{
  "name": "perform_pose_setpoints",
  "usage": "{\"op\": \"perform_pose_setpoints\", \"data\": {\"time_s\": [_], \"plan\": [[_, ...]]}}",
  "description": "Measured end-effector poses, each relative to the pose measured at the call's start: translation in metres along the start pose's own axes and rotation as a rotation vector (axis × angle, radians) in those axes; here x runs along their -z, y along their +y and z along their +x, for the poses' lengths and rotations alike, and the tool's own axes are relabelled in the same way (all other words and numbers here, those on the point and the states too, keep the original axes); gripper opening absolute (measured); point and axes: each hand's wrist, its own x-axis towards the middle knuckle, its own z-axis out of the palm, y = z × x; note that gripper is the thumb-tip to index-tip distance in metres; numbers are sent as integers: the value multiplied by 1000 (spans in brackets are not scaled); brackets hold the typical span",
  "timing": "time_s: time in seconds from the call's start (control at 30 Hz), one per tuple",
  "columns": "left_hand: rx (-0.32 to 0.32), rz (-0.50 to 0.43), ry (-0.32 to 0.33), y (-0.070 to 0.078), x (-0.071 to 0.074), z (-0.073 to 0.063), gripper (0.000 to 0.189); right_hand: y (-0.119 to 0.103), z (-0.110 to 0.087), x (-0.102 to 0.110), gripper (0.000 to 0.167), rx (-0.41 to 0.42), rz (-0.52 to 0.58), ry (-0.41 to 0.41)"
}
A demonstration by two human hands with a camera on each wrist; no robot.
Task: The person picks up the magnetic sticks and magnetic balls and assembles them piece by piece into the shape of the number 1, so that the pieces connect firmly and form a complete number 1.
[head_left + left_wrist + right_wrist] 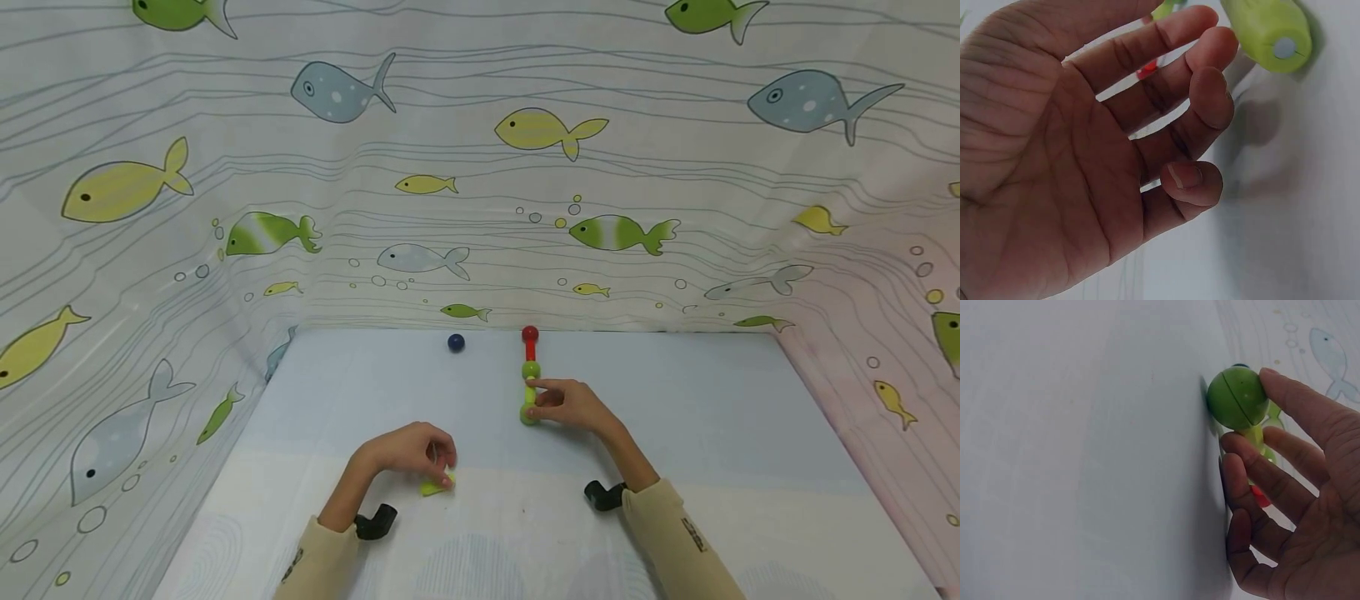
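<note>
A line of toy balls and rods lies on the table: a red ball, a red rod, a green ball, a yellow-green rod and a nearer green ball. My right hand holds this near end, thumb against the ball and other fingers by the rod. To the left and nearer, my left hand pinches a loose yellow-green rod low over the table. A grey disc shows in the rod's end; the thumb tip is outside the left wrist view.
A dark blue ball sits near the table's back edge, left of the line. Fish-patterned cloth rises behind and along both sides of the white table. Black wrist mounts stick out inward from both sleeves.
</note>
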Motion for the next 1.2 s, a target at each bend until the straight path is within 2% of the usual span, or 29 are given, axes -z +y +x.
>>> {"op": "perform_pose_setpoints", "data": {"time_s": [0.33,0.73,1.0,1.2], "plan": [[0,-38,-19,-5,-5,-8,17,2,0,0,56,24,16,2],[-14,-44,-23,2,-4,-10,16,2,0,-1,55,2,23,3],[-1,-20,-27,-1,-3,-6,12,2,0,-1,56,4,31,4],[-8,-7,-16,-1,-4,5,11,3,0,-1,56,7,27,10]]}}
